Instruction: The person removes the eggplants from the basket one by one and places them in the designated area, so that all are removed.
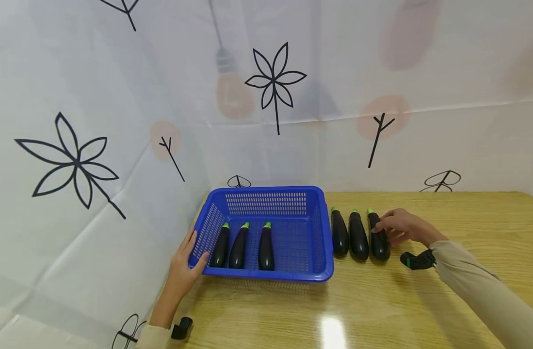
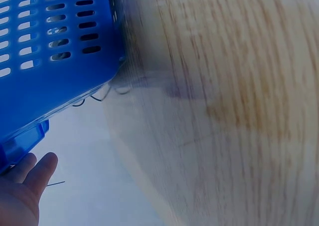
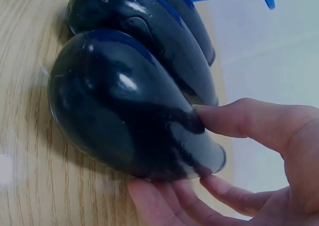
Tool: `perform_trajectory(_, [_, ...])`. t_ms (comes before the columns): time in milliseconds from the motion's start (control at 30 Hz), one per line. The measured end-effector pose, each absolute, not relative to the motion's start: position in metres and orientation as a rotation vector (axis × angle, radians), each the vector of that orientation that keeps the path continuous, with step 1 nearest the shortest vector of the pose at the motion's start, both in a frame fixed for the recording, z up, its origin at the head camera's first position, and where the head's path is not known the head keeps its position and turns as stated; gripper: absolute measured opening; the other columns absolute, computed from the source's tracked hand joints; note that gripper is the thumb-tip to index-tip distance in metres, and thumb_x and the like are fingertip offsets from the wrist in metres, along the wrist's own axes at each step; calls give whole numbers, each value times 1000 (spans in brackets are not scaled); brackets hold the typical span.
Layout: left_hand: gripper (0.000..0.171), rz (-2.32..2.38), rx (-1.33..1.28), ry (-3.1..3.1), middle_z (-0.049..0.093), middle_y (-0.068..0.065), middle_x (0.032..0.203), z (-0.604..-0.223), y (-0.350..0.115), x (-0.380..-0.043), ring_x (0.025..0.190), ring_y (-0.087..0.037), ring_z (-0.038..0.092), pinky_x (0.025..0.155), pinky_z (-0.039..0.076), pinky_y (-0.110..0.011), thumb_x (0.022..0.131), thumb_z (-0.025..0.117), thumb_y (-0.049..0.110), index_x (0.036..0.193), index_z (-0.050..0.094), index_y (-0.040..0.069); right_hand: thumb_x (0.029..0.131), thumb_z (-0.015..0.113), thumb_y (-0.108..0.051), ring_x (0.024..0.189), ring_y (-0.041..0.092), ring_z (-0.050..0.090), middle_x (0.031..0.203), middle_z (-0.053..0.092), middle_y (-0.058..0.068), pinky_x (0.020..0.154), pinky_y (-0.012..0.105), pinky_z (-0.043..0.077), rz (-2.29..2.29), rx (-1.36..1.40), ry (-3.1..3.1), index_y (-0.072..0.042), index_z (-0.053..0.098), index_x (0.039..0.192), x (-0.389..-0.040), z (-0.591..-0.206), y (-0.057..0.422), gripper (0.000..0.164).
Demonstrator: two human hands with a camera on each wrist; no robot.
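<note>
A blue plastic basket (image 1: 266, 275) stands on the wooden table, with three dark eggplants inside: one eggplant (image 1: 220, 246) at the left, another eggplant (image 1: 238, 246) beside it and a third eggplant (image 1: 266, 247) nearer the middle. My left hand (image 1: 183, 269) holds the basket's near left corner, thumb over the rim and fingers along the outside. Right of the basket, three more eggplants lie in a row. My right hand (image 1: 403, 227) grips the rightmost eggplant (image 3: 119, 106), thumb on one side and fingers on the other. That eggplant's green tip points toward the wall.
Between the basket and the gripped eggplant lie a middle eggplant (image 1: 358, 237) and a left eggplant (image 1: 339, 233), close together. A white patterned cloth (image 1: 336, 155) hangs behind and to the left of the table (image 1: 480, 228). Dark devices are strapped at both wrists.
</note>
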State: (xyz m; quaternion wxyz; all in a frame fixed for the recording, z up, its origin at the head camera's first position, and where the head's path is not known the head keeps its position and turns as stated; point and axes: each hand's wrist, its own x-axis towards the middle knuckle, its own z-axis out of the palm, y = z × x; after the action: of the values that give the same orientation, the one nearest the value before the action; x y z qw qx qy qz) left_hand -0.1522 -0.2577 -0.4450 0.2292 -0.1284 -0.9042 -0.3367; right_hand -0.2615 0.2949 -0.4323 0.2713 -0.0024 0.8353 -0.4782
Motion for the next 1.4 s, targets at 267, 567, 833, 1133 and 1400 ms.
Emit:
perform_trajectory(267, [68,-933,-331,-2501,31,-18,150,-447,-257,-152,129,-43,38,92,40,-60,84,68,13,142,37,-5,88,61,-20,92,31,62,111,56,27,73,45,54,-1261,-7,2283,18,40,125,-262,-431,292,57])
perform_trajectory(567, [69,-950,-324,-2512,29,-17,151,-444,-257,-151,130,-43,36,93,38,-60,85,67,13,143,35,-5,88,63,-20,113,56,45,129,36,42,72,45,54,-1216,-44,2349,19,39,125,-263,-429,290,59])
perform_trajectory(833, [69,-951,-323,-2516,29,-17,151,-445,-257,-151,130,-43,36,93,38,-59,85,67,14,143,35,-5,85,68,-21,82,34,52,83,45,19,62,39,49,-1219,-35,2368,4,46,84,-258,-425,283,33])
perform_trajectory(1133, [69,-963,-310,-2520,29,-16,151,-446,-258,-151,130,-43,36,93,38,-59,85,67,15,143,35,-4,88,66,-26,96,51,53,106,47,32,67,42,53,-1206,-80,2395,15,43,110,-254,-420,281,52])
perform_trajectory(1400, [69,-954,-298,-2523,29,-16,151,-445,-256,-151,130,-43,36,93,38,-60,85,67,15,143,35,-4,88,63,-20,108,57,47,123,35,43,74,47,54,-1225,-70,2379,21,31,123,-252,-420,280,63])
